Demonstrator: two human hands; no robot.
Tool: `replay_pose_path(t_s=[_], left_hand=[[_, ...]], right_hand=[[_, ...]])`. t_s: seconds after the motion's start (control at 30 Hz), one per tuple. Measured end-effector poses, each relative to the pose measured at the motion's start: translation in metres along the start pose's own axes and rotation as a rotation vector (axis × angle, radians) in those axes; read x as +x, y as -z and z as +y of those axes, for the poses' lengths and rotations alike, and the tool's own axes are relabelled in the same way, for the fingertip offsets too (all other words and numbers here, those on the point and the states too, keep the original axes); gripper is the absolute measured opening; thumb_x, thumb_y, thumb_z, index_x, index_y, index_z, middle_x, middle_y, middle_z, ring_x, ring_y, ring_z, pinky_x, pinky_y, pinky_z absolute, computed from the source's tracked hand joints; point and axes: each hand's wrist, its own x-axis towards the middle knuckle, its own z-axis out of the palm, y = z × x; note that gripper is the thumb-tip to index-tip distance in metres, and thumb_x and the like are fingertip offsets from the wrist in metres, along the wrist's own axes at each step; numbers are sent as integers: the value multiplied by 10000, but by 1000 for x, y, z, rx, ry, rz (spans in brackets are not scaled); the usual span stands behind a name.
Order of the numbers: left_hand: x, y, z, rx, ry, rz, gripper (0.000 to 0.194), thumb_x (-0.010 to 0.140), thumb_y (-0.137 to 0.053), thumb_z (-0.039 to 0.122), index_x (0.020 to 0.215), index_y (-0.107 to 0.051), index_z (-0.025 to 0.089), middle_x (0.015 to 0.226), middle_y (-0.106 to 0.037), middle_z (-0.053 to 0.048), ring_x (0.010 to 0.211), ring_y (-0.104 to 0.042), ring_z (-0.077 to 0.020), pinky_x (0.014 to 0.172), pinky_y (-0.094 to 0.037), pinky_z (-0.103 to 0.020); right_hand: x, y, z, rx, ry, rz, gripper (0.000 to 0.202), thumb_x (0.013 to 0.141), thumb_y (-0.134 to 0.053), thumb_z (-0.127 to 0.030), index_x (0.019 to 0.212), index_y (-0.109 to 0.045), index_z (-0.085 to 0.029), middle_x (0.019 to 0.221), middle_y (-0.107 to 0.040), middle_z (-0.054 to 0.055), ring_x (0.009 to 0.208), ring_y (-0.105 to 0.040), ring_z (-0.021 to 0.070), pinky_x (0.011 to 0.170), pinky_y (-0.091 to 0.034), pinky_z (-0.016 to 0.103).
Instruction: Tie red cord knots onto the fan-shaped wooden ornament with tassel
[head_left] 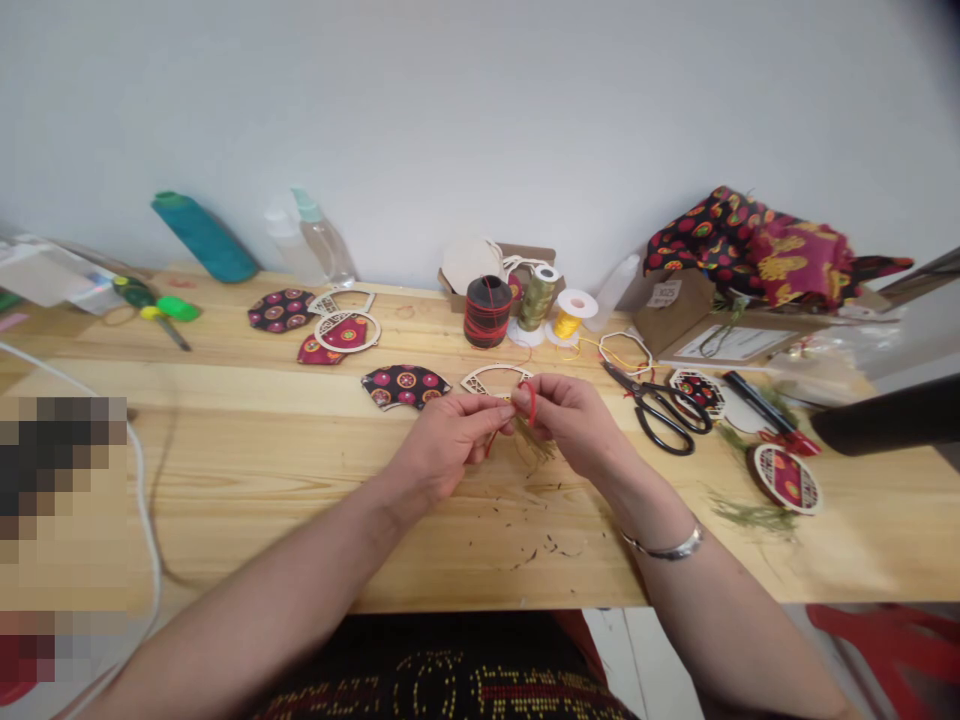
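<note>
My left hand and my right hand meet above the middle of the wooden table, both closed in a pinch. Between their fingertips runs a red cord, looped near the right fingers, with its other end showing below the left. Thin olive-green threads hang beneath the fingers; where they join the cord is hidden. Just behind the hands lies a cut-out wooden fan-shaped frame. A dark patterned fabric fan piece rests close to my left hand. Black-handled scissors lie to the right of my right hand.
Thread spools stand at the back near a cardboard box heaped with patterned cloth. A round ornament and a black marker lie at right. A teal thread cone leans against the wall. A white cable crosses the left side.
</note>
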Motion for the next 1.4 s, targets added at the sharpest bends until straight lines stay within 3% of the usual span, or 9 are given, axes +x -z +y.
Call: replay_pose_path(t_s=[0.17, 0.3, 0.47, 0.9, 1.03, 1.13, 1.3, 1.4], left_hand=[[0, 1, 0, -32, -26, -4, 142, 637, -744, 262, 674, -720, 127, 552, -579, 14, 360, -306, -6, 356, -150, -182], [0, 1, 1, -60, -5, -3, 130, 624, -748, 239, 645, -704, 118, 558, -583, 10, 362, -302, -6, 357, -159, -183], [1, 2, 0, -97, 20, 13, 136, 612, -757, 225, 620, -685, 109, 505, -534, 23, 363, -279, -11, 363, -164, -184], [2, 2, -1, -30, -26, 25, 204, 595, -773, 301, 598, -696, 112, 404, -418, 51, 385, -256, -29, 385, -187, -190], [2, 2, -2, 64, -79, 81, 207, 601, -775, 325, 638, -708, 133, 489, -543, 22, 397, -290, -34, 380, -207, -196], [2, 3, -2, 147, -164, 114, 167, 648, -746, 281, 763, -732, 161, 671, -657, -6, 478, -420, -55, 427, -290, -195], [0, 6, -1, 352, -311, 209, 360, 686, -729, 304, 1037, -705, 226, 830, -666, -7, 543, -479, -80, 519, -384, -223], [1, 9, 0, 403, -491, 202, 194, 699, -717, 304, 870, -750, 218, 992, -649, -38, 738, -562, -125, 644, -435, -244]], right_hand=[[0, -1, -5, 38, -5, -36, 252, 656, -727, -360, 774, -666, -145, 606, -628, -3, 462, -400, 54, 425, -252, 211], [1, -1, -3, 16, 29, 41, 211, 587, -769, -318, 708, -719, -152, 597, -645, 3, 513, -455, 74, 471, -314, 226], [1, -2, 0, -48, 102, 89, 98, 631, -730, -257, 676, -721, -171, 580, -651, -1, 535, -498, 94, 525, -382, 246], [0, -2, 6, -609, 593, 242, 127, 770, -606, -112, 689, -670, -185, 676, -648, 11, 647, -576, 128, 611, -434, 247], [0, 0, 5, -639, 582, 251, 120, 781, -607, -117, 703, -669, -183, 686, -655, 11, 640, -576, 126, 602, -428, 241], [1, 2, 5, -636, 567, 251, 116, 792, -606, -124, 715, -668, -184, 695, -666, 10, 646, -581, 126, 603, -425, 237], [1, 4, 6, -693, 545, 228, 118, 794, -596, -108, 724, -661, -176, 693, -659, 15, 659, -576, 130, 611, -414, 238], [0, 4, 3, -713, 526, 181, 122, 793, -588, -103, 720, -660, -169, 684, -653, 15, 650, -562, 125, 614, -404, 240]])
